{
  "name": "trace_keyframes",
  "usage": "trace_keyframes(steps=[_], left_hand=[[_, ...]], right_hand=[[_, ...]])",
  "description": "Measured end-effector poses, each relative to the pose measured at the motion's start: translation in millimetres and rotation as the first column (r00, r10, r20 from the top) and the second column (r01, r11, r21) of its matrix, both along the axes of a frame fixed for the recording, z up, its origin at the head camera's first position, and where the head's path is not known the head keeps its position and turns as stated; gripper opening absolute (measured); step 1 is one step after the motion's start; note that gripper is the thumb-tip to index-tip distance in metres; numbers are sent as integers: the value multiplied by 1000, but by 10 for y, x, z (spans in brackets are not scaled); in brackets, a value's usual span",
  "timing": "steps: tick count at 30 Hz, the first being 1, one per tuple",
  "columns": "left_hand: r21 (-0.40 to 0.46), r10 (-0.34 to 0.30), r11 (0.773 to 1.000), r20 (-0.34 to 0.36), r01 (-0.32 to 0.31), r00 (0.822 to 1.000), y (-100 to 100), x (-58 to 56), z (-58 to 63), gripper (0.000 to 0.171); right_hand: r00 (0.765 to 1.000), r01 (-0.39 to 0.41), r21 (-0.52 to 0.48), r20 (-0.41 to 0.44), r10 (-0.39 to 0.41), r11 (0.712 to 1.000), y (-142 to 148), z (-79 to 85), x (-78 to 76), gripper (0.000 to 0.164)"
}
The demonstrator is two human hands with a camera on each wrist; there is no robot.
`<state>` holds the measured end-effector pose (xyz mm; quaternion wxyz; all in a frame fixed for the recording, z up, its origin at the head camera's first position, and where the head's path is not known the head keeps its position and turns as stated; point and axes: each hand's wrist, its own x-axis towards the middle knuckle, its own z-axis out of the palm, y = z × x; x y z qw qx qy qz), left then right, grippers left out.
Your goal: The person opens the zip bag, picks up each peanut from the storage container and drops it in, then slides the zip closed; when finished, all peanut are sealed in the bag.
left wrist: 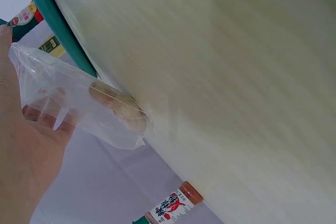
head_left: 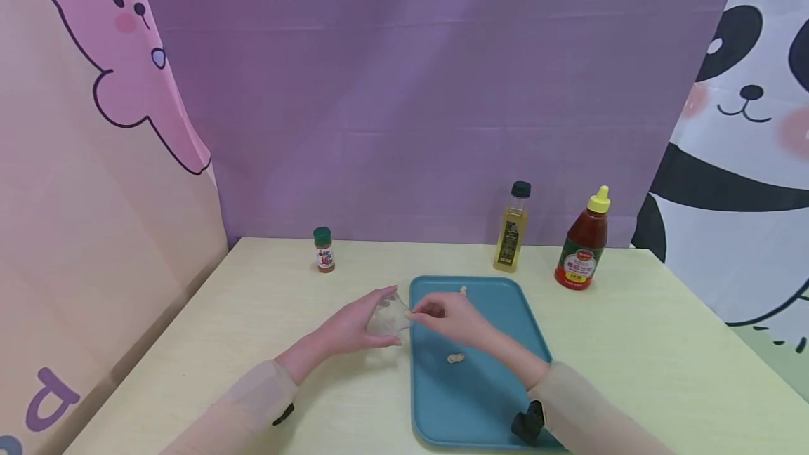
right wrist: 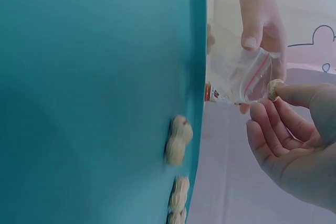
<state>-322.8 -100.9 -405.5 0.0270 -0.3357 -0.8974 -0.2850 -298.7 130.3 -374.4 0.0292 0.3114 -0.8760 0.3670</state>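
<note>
My left hand holds a clear zip bag by its mouth, just left of the blue tray. In the left wrist view a peanut lies at the bottom of the bag, close over the table. My right hand pinches another peanut between thumb and forefinger, right at the bag's mouth. In the right wrist view the bag's red zip line runs just beside that peanut. Unshelled peanuts also lie on the tray, one near its far edge.
At the back left of the table stands a small green-capped spice jar. Behind the tray is an oil bottle, with a yellow-capped sauce bottle to its right. A purple cloth hangs behind the table.
</note>
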Motion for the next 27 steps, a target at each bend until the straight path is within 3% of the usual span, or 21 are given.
trace_keyframes(steps=[15,27], left_hand=[[-6,1,1000,-1,-1,1000,20,-27,-11,89],[-11,8,1000,-9,-8,1000,4,-33,-28,89]], right_hand=[[999,42,-30,15,-42,999,-102,-24,-38,13],[999,28,-38,17,-27,999,-54,-20,-35,15]])
